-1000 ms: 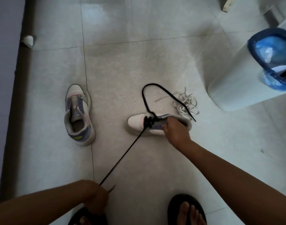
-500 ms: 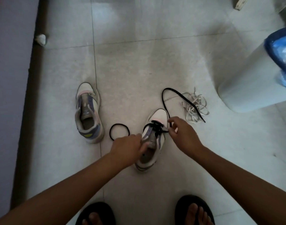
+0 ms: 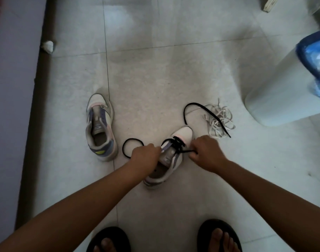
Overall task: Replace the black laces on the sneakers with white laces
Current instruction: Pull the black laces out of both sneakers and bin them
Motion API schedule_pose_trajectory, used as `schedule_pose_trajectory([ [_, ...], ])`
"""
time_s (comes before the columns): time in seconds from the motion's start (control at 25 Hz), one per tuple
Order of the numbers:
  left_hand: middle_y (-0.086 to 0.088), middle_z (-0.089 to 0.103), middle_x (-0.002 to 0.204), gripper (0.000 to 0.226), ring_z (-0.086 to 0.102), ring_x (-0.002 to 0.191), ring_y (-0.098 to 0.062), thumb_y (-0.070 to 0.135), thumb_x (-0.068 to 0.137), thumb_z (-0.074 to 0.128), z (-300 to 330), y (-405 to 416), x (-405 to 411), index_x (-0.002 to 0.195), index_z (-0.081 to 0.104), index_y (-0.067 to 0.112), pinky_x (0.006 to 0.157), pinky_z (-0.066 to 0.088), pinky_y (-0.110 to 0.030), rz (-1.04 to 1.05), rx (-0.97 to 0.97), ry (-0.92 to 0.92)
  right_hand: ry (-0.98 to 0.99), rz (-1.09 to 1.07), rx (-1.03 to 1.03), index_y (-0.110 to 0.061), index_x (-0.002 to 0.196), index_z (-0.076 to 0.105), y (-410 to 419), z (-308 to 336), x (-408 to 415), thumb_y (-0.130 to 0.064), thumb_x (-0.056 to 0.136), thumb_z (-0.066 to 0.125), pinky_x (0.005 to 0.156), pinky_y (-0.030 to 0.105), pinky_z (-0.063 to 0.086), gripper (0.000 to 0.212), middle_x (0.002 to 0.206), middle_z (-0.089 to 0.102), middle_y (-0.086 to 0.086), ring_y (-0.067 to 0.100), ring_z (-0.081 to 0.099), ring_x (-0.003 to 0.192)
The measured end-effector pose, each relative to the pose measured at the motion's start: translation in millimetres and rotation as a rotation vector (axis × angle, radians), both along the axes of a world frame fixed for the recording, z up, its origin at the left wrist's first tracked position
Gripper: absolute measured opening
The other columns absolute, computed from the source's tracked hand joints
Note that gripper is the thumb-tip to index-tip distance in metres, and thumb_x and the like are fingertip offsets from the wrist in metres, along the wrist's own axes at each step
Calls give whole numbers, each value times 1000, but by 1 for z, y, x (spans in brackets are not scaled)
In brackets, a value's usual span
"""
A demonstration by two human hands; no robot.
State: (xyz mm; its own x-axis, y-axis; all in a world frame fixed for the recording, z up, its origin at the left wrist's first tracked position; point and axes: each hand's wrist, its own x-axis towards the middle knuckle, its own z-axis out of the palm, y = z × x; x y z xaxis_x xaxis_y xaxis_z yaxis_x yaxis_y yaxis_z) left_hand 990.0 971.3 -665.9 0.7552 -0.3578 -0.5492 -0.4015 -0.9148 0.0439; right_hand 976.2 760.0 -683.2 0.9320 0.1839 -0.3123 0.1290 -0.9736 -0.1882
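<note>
I have both hands down at the near shoe (image 3: 171,160), which stands on the floor (image 3: 155,79) with its toe pointing far and slightly right. My left hand (image 3: 144,158) grips the shoe's left side by the tongue, fingers curled round the edge. My right hand (image 3: 206,151) pinches a strand of the black lace (image 3: 184,151) just right of the eyelets, fingers clamped together on it. The lace is bunched over the upper eyelets near the toe. One end loops on the floor to the left of the shoe, beside my left hand; the other arcs far and right, its tip lying across the white laces (image 3: 219,120). Those sit in a loose heap on the floor, right of the toe and near the white bin (image 3: 275,91) with its blue bag. The other shoe (image 3: 100,128) stands well apart on the left, with no lace that I can see. My two sandalled feet show at the near edge.
</note>
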Motion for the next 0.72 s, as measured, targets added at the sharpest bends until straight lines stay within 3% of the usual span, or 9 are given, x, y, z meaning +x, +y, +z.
schedule_pose_trajectory([
  [0.12,-12,43,124,40,51,110,-31,15,91,52,2,-1,5,131,44,19,70,35,-35,-152,16,-49,-111,-168,-148,-8,94,62,-37,18,33,-27,83,55,78,39,42,23,100,62,16,34,55,100],
  [0.28,-11,40,127,42,45,113,-28,12,90,51,-1,-8,5,131,41,15,73,37,-33,-199,-48,-95,-165,-560,248,-4,94,64,-48,52,100,-21,89,53,79,34,42,21,102,65,20,32,60,96],
  [0.36,-10,40,125,41,45,111,-27,12,91,50,-1,-6,2,130,40,13,76,40,-34,-99,-176,-94,-264,-595,545,-11,109,62,-30,68,123,-20,87,58,83,27,42,23,111,64,12,20,59,92],
  [0.44,-13,46,116,28,50,101,-29,13,91,50,2,1,-5,119,49,7,75,41,-38,30,-395,-149,-298,-460,711,-13,125,51,-6,76,118,-13,86,62,89,23,40,40,124,52,7,13,52,97],
  [0.52,-16,57,94,14,56,81,-33,14,88,58,3,8,-20,95,59,2,65,43,-40,45,-558,-256,-231,-291,635,-9,121,53,10,64,85,-8,85,63,89,29,42,37,120,49,10,19,52,99],
  [0.64,-9,62,76,20,60,69,-28,25,78,74,-5,15,-44,76,64,8,64,44,-36,14,-577,-366,-53,0,491,-4,102,62,20,38,9,-10,82,68,84,34,41,22,105,52,15,30,53,95],
  [0.72,-6,62,73,24,60,68,-25,32,71,79,-11,13,-54,74,66,12,68,36,-32,9,-544,-375,130,144,401,-7,107,65,20,21,-24,-19,83,69,84,35,42,27,106,54,14,29,52,98],
])
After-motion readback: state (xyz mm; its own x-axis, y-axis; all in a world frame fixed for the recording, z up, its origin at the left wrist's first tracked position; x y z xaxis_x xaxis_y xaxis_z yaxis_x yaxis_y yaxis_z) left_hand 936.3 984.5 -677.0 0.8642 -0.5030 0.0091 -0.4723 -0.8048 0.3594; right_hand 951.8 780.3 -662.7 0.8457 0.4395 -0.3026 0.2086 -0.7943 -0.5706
